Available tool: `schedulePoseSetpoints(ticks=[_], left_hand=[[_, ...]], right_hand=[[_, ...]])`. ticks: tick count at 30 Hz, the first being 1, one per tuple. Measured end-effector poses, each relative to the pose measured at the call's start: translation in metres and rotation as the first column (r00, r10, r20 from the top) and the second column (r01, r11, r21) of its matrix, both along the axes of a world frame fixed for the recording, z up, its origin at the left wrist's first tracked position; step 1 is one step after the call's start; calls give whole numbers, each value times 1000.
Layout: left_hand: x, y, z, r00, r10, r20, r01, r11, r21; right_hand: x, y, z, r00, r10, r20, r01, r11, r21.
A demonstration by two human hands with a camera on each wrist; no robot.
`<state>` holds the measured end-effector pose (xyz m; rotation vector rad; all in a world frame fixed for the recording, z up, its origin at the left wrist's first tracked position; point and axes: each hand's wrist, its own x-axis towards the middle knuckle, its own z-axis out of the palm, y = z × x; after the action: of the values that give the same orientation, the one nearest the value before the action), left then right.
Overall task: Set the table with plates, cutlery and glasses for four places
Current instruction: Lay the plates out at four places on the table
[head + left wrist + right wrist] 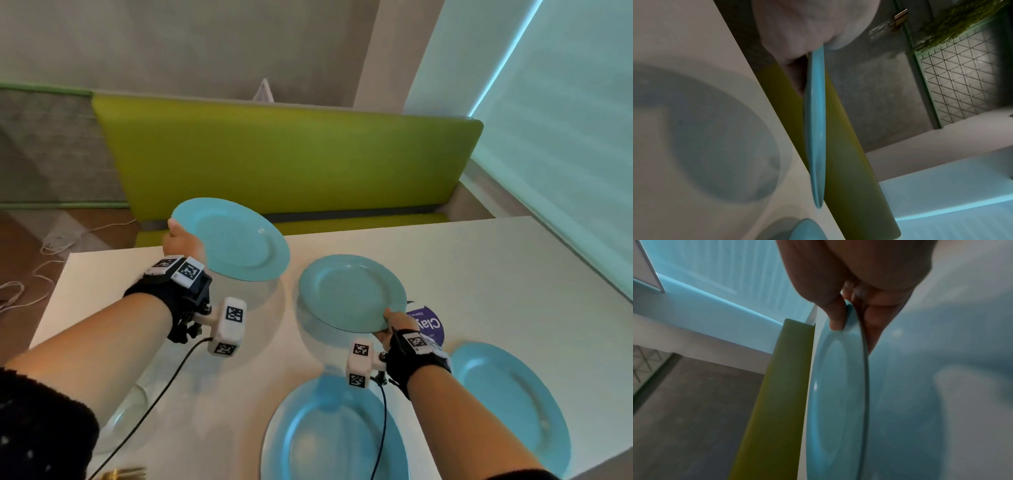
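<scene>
My left hand grips the near-left rim of a blue plate held in the air over the far left of the white table. In the left wrist view that plate shows edge-on under my palm. My right hand pinches the near-right rim of a second blue plate, thumb on top, just above the table's middle. The right wrist view shows my thumb on this plate and fingers beneath. Two more blue plates lie flat, one near centre, one near right.
A green bench runs along the table's far side. A purple round label lies by my right hand. A clear glass dish sits under my left forearm, and gold cutlery peeks in at the bottom edge. Cables trail on the floor at left.
</scene>
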<state>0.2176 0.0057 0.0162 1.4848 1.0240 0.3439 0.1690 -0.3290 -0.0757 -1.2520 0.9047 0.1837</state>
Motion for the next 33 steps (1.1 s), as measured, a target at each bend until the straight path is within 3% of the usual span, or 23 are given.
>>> schedulePoseSetpoints(ticks=[11, 19, 33], left_hand=[[3, 24, -6, 1000, 11, -14, -12, 997, -73], [4, 35, -7, 996, 82, 40, -75, 985, -157], [-3, 51, -13, 989, 134, 63, -123, 981, -151]], right_hand=[[17, 68, -20, 987, 154, -47, -156, 988, -21], [20, 93, -17, 971, 225, -75, -222, 974, 54], [15, 122, -14, 949, 278, -151, -275, 961, 45]])
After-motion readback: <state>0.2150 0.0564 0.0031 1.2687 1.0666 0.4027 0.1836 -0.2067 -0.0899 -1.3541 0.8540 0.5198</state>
